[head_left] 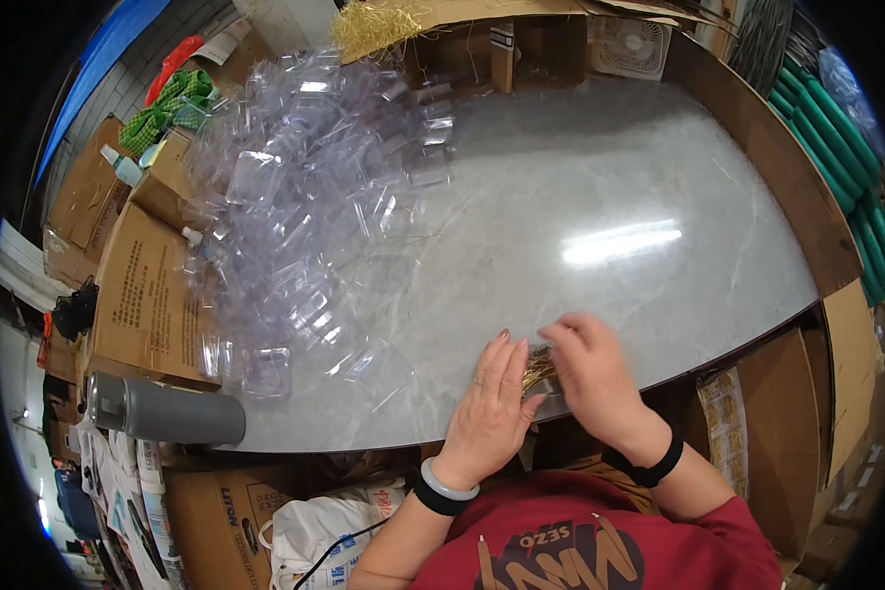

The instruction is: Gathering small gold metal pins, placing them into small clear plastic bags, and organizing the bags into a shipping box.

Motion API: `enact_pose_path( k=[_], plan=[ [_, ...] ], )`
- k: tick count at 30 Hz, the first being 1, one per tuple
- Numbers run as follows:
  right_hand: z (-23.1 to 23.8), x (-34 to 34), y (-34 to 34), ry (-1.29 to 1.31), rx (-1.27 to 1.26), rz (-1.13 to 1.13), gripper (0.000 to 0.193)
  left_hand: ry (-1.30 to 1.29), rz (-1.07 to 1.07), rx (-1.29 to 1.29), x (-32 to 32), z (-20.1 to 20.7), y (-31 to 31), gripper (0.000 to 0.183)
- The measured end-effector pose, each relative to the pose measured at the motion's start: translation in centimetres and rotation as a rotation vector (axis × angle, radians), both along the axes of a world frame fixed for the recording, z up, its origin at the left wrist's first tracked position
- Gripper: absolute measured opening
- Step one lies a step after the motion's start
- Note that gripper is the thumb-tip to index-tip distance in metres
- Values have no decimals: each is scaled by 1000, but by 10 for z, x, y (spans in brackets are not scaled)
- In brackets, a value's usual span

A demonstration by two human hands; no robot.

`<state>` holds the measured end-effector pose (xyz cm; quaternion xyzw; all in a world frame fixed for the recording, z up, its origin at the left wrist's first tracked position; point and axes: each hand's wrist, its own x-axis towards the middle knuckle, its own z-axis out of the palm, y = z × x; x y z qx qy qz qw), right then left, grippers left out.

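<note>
My left hand [490, 401] is at the near edge of the grey table, fingers long and close together, thumb bent in on the near side. It grips the side of a small clear plastic box [552, 404], mostly hidden by my hands. Gold shredded tinsel [537, 368] shows between my two hands, at the box. My right hand [600, 372] curls over the tinsel from the right, fingers bent and closed on strands of it; the fingertips are partly hidden.
A big heap of clear plastic boxes [305, 187] covers the table's left side. A grey bottle [182, 411] lies at the near left corner. Cardboard walls [757, 128] rim the table [521, 206]. More gold tinsel [374, 28] and a white fan [629, 47] are at the far edge.
</note>
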<state>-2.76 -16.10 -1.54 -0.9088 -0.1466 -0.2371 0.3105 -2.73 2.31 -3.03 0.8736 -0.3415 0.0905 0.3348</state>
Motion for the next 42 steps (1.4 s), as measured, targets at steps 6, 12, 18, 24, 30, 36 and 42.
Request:
enact_pose_path(
  k=[6, 12, 18, 24, 30, 36, 42],
  plan=[
    [7, 4, -13, 134, 124, -45, 15, 15, 4, -15, -1, -1, 1, 65],
    [0, 2, 6, 23, -6, -52, 17, 4, -1, -6, 0, -2, 0, 64],
    [17, 20, -15, 74, -30, 105, 27, 2, -37, -38, 4, -3, 3, 70],
    [24, 8, -27, 328, 158, -26, 22, -84, 217, -219, -4, -4, 0, 69],
    [5, -34, -15, 428, 364, -189, 21, -38, 204, -138, -3, -5, -5, 63],
    [25, -23, -15, 261, 241, -207, 8, -63, 215, -56, 0, 1, -20, 70],
    [23, 3, -16, 158, 19, -53, 12, -70, 224, -61, 1, -2, -21, 74]
  ],
)
